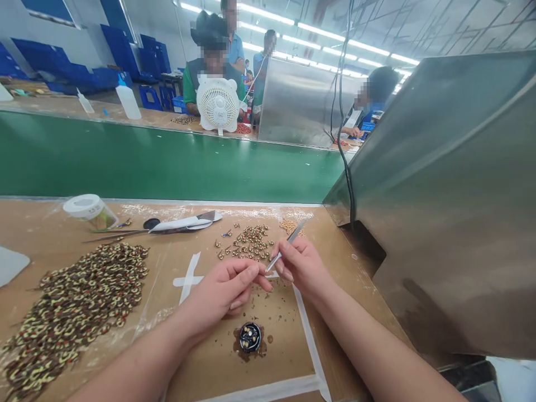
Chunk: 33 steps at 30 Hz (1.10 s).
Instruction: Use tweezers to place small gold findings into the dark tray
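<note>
Tweezers of thin bright steel (288, 243) sit pinched in the right hand (304, 265); the left hand (228, 290) pinches something too small to tell, near the brown cardboard desk's (167, 268) far edge.

Both forearms run out of the picture at the bottom edge, so elbows are not shown. The left hand (228, 290) has its fingertips curled together; whatever sits pinched between them is too small to identify. The tweezers (288, 244) have their tip concealed behind those fingers, and the right hand (302, 267) covers their middle. The large heap of small parts (75, 310) is cut off at the left and bottom edges. Individual pieces in the small scatter (248, 243) cannot be resolved. The black round object (250, 337) shows unreadable inner detail. Faces of people behind are blurred.
</note>
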{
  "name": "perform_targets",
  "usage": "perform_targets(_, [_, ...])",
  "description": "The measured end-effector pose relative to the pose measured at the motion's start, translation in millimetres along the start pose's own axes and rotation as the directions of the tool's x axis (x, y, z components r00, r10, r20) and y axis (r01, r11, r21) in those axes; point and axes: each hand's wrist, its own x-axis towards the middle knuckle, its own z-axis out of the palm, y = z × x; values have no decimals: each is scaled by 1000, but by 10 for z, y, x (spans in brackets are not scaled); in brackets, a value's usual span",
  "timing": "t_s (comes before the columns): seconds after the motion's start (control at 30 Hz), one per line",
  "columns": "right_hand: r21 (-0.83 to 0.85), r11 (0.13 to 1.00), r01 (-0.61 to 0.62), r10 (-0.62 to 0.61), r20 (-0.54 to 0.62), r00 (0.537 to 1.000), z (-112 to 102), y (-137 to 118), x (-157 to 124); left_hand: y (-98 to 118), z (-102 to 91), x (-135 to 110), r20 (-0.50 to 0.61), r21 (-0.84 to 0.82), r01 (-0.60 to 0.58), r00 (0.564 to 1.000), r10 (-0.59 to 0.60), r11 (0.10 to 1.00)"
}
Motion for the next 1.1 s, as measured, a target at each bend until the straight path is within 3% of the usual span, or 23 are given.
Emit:
perform_targets(0.17, [52, 998, -42, 41, 34, 999, 21, 94, 13, 41, 47, -8, 42, -125, 64, 997, -59, 990])
perform_targets(0.3, [-24, 998, 60, -60, -2, 998, 45, 57, 12, 58, 46, 23, -11, -221, 94, 995, -99, 971])
perform_targets(0.5, [-128, 962, 242, -251, -66, 966, 108, -63, -1, 96, 22, 41, -124, -257, 40, 990, -74, 966])
perform_targets(0.7, [-109, 971, 212, -226, -138, 964, 137, -64, -37, 96, 15, 37, -179, -230, -4, 983, -38, 973])
perform_targets(0.8, [-298, 895, 331, -379, -116, 918, 133, -104, -70, 81, 4, 46, -168, -212, -20, 986, -16, 977])
perform_targets(0.9, [-439, 777, 450, -509, -20, 860, 123, -146, -93, 69, -8, 51, -156, -195, -33, 988, 2, 980])
perform_targets(1.1, [-479, 700, 530, -568, 76, 819, 113, -145, -105, 63, -22, 48, -146, -159, -26, 989, 2, 987])
